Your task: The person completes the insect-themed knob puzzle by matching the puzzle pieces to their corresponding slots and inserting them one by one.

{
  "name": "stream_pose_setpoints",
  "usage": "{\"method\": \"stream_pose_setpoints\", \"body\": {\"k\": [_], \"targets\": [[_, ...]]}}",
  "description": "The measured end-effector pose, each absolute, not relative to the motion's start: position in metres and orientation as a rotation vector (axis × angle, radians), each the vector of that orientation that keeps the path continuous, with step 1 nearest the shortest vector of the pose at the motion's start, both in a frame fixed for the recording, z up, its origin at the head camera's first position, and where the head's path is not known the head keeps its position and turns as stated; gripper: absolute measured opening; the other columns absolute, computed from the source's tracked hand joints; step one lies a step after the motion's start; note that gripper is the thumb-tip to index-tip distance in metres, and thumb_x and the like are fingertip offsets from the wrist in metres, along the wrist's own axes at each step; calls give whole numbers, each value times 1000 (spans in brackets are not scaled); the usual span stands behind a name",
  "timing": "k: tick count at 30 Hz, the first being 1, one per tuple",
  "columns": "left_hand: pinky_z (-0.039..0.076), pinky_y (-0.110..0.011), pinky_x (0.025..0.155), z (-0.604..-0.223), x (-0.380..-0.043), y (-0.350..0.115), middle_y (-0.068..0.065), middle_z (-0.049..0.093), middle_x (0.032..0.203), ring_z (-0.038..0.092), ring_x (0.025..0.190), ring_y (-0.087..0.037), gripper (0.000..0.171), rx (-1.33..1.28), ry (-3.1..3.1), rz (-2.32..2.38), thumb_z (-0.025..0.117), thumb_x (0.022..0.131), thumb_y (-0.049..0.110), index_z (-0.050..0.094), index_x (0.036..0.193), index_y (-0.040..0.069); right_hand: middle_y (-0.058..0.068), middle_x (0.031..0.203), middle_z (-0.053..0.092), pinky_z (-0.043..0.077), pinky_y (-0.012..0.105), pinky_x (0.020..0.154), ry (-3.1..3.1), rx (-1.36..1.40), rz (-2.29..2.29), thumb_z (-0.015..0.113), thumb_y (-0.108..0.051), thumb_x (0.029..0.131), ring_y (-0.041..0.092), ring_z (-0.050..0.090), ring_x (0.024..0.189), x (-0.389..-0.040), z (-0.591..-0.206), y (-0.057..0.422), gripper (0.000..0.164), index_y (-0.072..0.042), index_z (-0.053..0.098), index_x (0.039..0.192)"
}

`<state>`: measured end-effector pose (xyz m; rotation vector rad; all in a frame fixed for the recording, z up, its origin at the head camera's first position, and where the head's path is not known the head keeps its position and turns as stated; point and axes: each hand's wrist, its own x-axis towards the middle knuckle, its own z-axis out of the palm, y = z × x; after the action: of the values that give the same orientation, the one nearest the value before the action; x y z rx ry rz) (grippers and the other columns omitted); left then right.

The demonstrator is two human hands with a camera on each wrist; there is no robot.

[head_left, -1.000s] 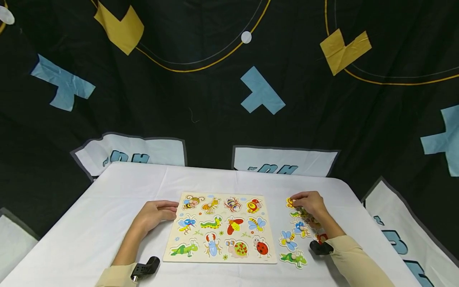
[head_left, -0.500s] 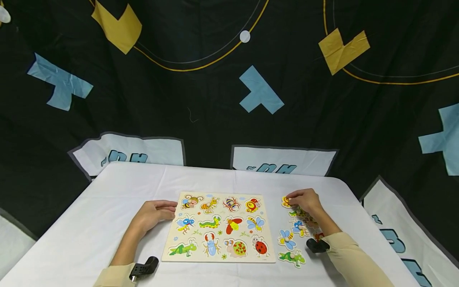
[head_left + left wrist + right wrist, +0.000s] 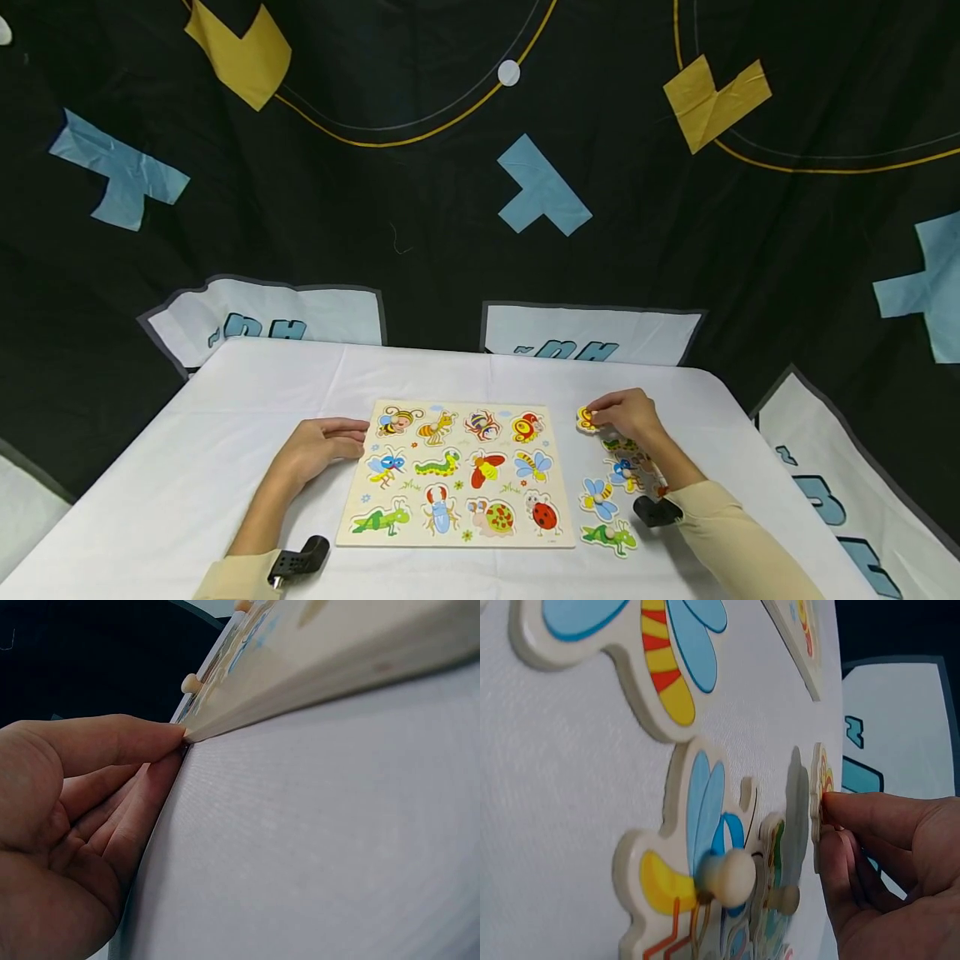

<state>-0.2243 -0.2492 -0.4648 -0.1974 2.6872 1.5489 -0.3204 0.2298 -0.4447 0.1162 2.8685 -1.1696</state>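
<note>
At the left of the wooden puzzle board [image 3: 431,483], my left hand [image 3: 313,454] rests on the table, its fairly straight fingertips touching the board's edge. The left wrist view shows those fingers [image 3: 120,742] against the board's rim [image 3: 322,697], with wooden knobs standing on its top. My right hand [image 3: 628,414] pinches a small yellow puzzle piece [image 3: 585,419] right of the board's upper corner. In the right wrist view this piece [image 3: 820,780] is tipped on edge, raised off the cloth, its shadow beside it; the fingers hide its knob.
Loose knobbed pieces lie right of the board: a dragonfly-like insect [image 3: 597,499], a grasshopper [image 3: 610,537], a mosquito [image 3: 624,475] and several others partly under the right arm. White cloth covers the table [image 3: 262,375]; a black curtain [image 3: 420,242] hangs behind.
My right hand has moved left toward the board, carrying the yellow puzzle piece away from the other loose pieces. The left hand keeps its place at the board's edge.
</note>
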Motion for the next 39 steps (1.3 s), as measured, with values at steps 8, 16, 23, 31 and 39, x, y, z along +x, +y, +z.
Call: {"method": "stream_pose_setpoints", "body": {"k": [8,16,23,31,39], "targets": [[43,-36,95,-465,-224,-249,-7,78,109,67,104,-15,47,-205,2677,1560,82,79,15,72,125,6,13,106,77,48,38,79,2900,78,-1135,76,-15,85,24,65,94,-319,-444,219,17,-7,81,100],[45,-31,91,-466,-225,-248,-7,78,107,69,98,-12,47,-214,2658,1588,81,79,12,72,124,5,11,103,77,45,31,70,2901,37,-1121,78,-16,84,23,64,90,-320,-443,210,16,-9,81,97],[44,-31,92,-465,-224,-249,-7,78,106,70,97,-11,47,-220,2651,1588,81,79,12,72,124,4,10,100,78,45,28,68,2894,-14,-1163,79,-13,82,22,63,88,-319,-442,199,14,-8,82,95],[44,-30,93,-467,-225,-249,-7,78,107,69,98,-11,47,-213,2653,1594,81,78,12,72,124,4,8,99,78,46,28,68,2867,-40,-1197,80,-13,82,21,63,87,-318,-440,187,13,-9,82,94],[42,-34,95,-466,-225,-249,-6,78,107,66,102,-13,47,-217,2668,1574,82,78,14,73,124,6,8,99,78,48,27,71,2860,-69,-1239,80,-12,81,21,65,89,-317,-438,174,13,-9,82,94]]}}
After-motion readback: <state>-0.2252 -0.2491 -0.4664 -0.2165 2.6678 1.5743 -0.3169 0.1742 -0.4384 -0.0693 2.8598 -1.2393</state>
